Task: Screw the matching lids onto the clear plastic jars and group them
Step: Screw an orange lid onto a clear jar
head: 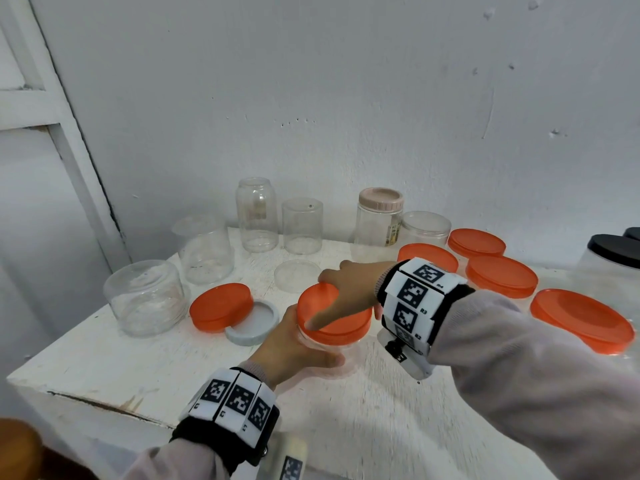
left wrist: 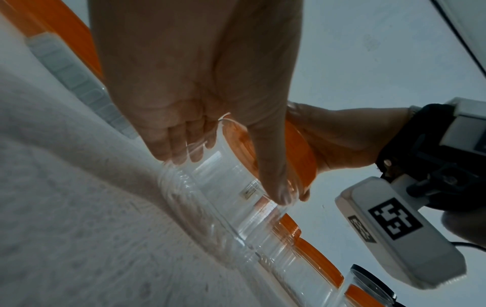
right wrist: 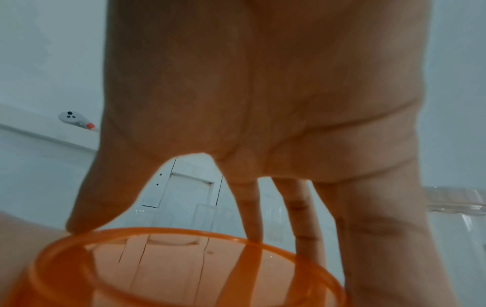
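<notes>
Head view, frame centre: left hand (head: 294,344) wraps the clear plastic jar (left wrist: 231,197), right hand (head: 349,289) grips its round orange lid (head: 332,317) on top.

The white painted worktop (head: 104,348) has a rough, scuffed surface and a crack along its front edge. Behind the worktop rises a pale wall (head: 346,98) with small chips and marks. Left of the worktop stands a white panelled door (head: 31,109).
</notes>
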The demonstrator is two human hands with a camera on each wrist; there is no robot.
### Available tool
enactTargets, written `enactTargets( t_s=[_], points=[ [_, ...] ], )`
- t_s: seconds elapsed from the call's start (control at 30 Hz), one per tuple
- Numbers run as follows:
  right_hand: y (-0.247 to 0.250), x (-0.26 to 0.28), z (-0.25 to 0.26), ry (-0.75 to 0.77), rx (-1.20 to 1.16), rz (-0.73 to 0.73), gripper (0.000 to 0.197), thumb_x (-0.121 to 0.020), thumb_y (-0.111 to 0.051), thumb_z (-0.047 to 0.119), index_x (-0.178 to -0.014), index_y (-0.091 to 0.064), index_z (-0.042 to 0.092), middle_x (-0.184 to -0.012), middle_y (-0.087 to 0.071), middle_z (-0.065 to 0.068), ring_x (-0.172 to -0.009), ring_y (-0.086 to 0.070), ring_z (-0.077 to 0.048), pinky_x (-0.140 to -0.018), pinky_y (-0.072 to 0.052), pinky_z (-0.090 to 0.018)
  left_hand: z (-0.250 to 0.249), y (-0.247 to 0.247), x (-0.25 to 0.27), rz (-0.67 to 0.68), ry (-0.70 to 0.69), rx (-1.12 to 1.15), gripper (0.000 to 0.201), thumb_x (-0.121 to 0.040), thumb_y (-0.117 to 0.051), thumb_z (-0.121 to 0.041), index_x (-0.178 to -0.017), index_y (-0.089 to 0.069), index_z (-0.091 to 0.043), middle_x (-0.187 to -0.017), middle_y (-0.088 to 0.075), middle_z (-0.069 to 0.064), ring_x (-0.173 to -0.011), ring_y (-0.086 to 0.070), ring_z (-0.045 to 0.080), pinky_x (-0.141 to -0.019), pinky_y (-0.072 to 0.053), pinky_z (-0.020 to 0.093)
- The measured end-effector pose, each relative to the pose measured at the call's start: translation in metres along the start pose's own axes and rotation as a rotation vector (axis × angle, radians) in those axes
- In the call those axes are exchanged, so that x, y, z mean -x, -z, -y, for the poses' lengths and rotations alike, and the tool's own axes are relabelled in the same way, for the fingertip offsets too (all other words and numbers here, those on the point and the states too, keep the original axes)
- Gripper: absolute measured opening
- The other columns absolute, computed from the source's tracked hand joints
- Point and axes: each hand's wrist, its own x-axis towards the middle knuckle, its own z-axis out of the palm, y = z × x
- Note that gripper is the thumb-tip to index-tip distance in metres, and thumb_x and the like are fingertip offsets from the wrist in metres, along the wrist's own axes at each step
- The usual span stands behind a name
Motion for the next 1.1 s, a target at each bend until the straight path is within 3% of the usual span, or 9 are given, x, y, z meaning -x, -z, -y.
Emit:
enactTargets(
  t_s=[0.07,0.2,0.3,0.43,0.5,0.6,0.77,0.97,1.1],
  points=[
    [0.002,0.0,-0.002,-0.011,0.012,0.021,0.103,-0.064,-0.053,0.086,-0.148,-0.017,0.038,-0.149,-0.029,0.001,-0.072,-0.049,-0.014,-0.094,-0.044,-0.047,0.001,0.001,0.0,0.008,-0.004,0.006,0.095,-0.044,-0.092,-0.03,-0.124,-0.041,-0.034,-0.113,-0.059,-0.015,-0.102,-0.058,-0.001,-0.083,-0.049,0.018],
    [0.001,-0.002,-0.001,0.09,-0.01,0.044,0.102,-0.067,-0.07,0.067,-0.147,-0.01,0.049,-0.151,-0.021,0.008,-0.134,-0.035,-0.026,-0.1,-0.039,-0.048,0.002,0.0,0.0,-0.009,0.03,0.003,0.114,-0.037,-0.09,-0.036,-0.136,-0.032,-0.026,-0.126,-0.055,-0.008,-0.115,-0.054,0.012,-0.101,-0.046,0.038],
    [0.001,-0.004,0.002,0.095,0.012,0.039,0.095,-0.068,-0.067,0.069,-0.146,-0.017,0.048,-0.146,-0.026,0.008,-0.129,-0.04,-0.026,-0.097,-0.041,-0.049,0.002,0.0,-0.001,-0.006,0.028,0.0,0.112,-0.04,-0.09,-0.034,-0.135,-0.033,-0.027,-0.125,-0.054,-0.008,-0.114,-0.054,0.012,-0.101,-0.046,0.037],
    [-0.003,-0.003,0.005,0.018,0.024,-0.002,0.098,-0.068,-0.051,0.084,-0.148,-0.021,0.036,-0.145,-0.029,0.002,-0.07,-0.049,-0.016,-0.084,-0.046,-0.043,0.003,0.001,0.0,0.024,-0.017,0.029,0.081,-0.047,-0.09,-0.024,-0.114,-0.045,-0.036,-0.099,-0.066,-0.025,-0.094,-0.06,-0.009,-0.069,-0.049,0.008],
    [-0.003,-0.003,0.004,-0.01,0.045,-0.001,0.101,-0.067,-0.049,0.086,-0.148,-0.021,0.033,-0.148,-0.028,-0.001,-0.091,-0.053,-0.022,-0.087,-0.044,-0.045,0.001,0.0,0.001,0.032,-0.037,0.041,0.076,-0.043,-0.088,-0.027,-0.106,-0.046,-0.038,-0.093,-0.064,-0.036,-0.087,-0.058,-0.018,-0.062,-0.046,0.002],
    [-0.001,-0.003,0.002,0.05,0.031,0.035,0.103,-0.066,-0.064,0.075,-0.149,-0.011,0.043,-0.153,-0.019,0.004,-0.134,-0.035,-0.028,-0.1,-0.038,-0.049,0.003,-0.001,-0.001,0.005,-0.023,0.052,0.102,-0.033,-0.087,-0.039,-0.124,-0.041,-0.033,-0.11,-0.063,-0.018,-0.101,-0.06,-0.002,-0.082,-0.05,0.017],
    [-0.002,-0.005,0.001,0.13,-0.03,0.043,0.091,-0.072,-0.071,0.056,-0.144,-0.015,0.053,-0.148,-0.023,0.008,-0.134,-0.032,-0.028,-0.098,-0.039,-0.047,0.001,-0.001,-0.001,-0.015,-0.007,0.0,0.115,-0.035,-0.089,-0.038,-0.136,-0.034,-0.024,-0.125,-0.055,-0.007,-0.115,-0.054,0.012,-0.101,-0.046,0.039],
    [-0.013,-0.008,0.002,-0.019,-0.052,-0.061,0.1,-0.068,-0.045,0.087,-0.148,-0.023,0.033,-0.146,-0.03,-0.003,-0.128,-0.042,-0.031,-0.099,-0.041,-0.051,0.005,0.001,-0.002,0.013,-0.059,0.0,0.067,-0.059,-0.088,-0.008,-0.102,-0.046,-0.037,-0.091,-0.065,-0.036,-0.084,-0.058,-0.019,-0.062,-0.046,0.003],
    [-0.008,-0.004,-0.004,0.009,-0.072,-0.003,0.105,-0.065,-0.058,0.082,-0.149,-0.012,0.04,-0.153,-0.022,0.002,-0.137,-0.031,-0.029,-0.105,-0.035,-0.052,0.007,0.0,-0.005,-0.007,-0.014,0.02,0.088,-0.057,-0.091,-0.016,-0.125,-0.037,-0.032,-0.11,-0.058,-0.019,-0.098,-0.056,-0.005,-0.071,-0.044,0.011]
  ],
)
